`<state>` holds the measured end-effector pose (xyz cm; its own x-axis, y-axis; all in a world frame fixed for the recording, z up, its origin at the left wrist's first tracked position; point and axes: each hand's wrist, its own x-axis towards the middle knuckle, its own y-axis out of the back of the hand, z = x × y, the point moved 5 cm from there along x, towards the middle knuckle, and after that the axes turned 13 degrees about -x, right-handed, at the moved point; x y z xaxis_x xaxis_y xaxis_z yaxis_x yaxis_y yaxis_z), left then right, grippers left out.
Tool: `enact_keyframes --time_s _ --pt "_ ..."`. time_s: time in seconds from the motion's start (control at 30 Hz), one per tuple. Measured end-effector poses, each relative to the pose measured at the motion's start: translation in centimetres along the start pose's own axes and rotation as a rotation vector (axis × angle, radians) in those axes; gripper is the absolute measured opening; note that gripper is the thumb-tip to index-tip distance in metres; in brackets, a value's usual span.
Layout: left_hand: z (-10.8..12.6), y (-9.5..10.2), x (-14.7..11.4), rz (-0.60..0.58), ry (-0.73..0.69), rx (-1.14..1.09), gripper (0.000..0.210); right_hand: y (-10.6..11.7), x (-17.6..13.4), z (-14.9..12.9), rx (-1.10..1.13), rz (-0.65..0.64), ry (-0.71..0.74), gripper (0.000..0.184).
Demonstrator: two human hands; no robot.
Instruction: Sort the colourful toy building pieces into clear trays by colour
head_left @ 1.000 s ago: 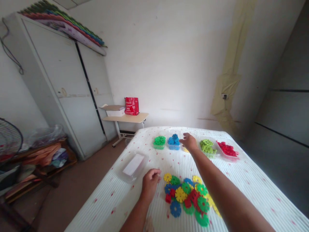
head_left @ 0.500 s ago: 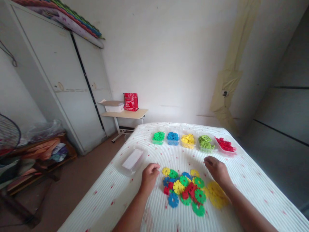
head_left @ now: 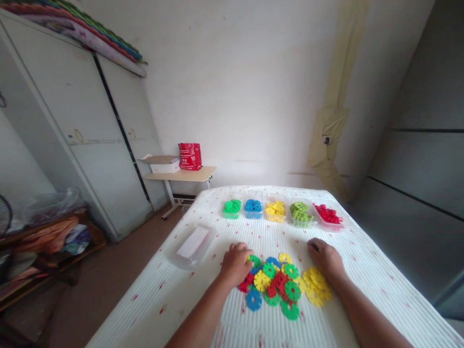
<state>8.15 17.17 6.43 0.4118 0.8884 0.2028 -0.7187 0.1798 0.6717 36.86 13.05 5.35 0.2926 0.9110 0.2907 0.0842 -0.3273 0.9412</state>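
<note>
My left hand (head_left: 237, 265) lies at the left edge of a mixed pile of notched plastic discs, its fingers curled over a yellow disc (head_left: 249, 258) that is mostly hidden. Green discs (head_left: 291, 290), a blue disc (head_left: 253, 300), a yellow disc (head_left: 261, 280) and red connector pieces (head_left: 278, 282) overlap in the pile. My right hand (head_left: 327, 258) rests closed on the table, right of the pile; whatever its fingers may hold is hidden. Just beside that wrist sits a separate heap of yellow discs (head_left: 317, 287).
Along the far side stand clear tubs of green discs (head_left: 232, 206), blue discs (head_left: 253, 206), yellow discs (head_left: 275, 209), light-green pieces (head_left: 300, 212) and red pieces (head_left: 327, 213). A clear lid or tray (head_left: 194, 245) with a white label lies left on the white tablecloth (head_left: 152, 299).
My left hand has moved right and onto the yellow disc at the pile's left edge. My right hand stays near the yellow heap. The camera view has shifted slightly.
</note>
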Motion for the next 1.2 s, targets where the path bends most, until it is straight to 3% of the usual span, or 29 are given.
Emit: enact_keyframes --time_s 0.33,0.57,0.67,0.77,0.97,1.07,1.2 --pt "1.3 0.2 0.6 0.047 0.069 -0.018 0.015 -0.6 0.2 0.4 0.008 0.005 0.027 0.021" --pt "-0.2 0.0 0.8 0.090 0.128 -0.278 0.008 -0.7 0.1 0.4 0.008 -0.018 0.018 0.020" --pt "-1.4 0.9 1.7 0.116 0.141 -0.437 0.004 -0.7 0.1 0.3 -0.003 -0.021 0.013 0.021" --pt "-2.4 3.3 4.0 0.221 0.174 -0.575 0.005 -0.7 0.1 0.2 -0.010 -0.014 0.020 0.020" --pt "-3.4 8.5 10.7 0.488 0.229 -0.751 0.028 -1.0 0.2 0.3 0.033 0.007 0.044 0.019" --pt "-4.4 8.6 12.1 0.579 0.268 -0.744 0.038 -1.1 0.3 0.5 0.055 0.023 0.052 0.019" --pt "-5.9 6.6 10.4 0.613 0.290 -0.671 0.035 -1.1 0.3 0.5 0.071 0.029 0.058 0.019"
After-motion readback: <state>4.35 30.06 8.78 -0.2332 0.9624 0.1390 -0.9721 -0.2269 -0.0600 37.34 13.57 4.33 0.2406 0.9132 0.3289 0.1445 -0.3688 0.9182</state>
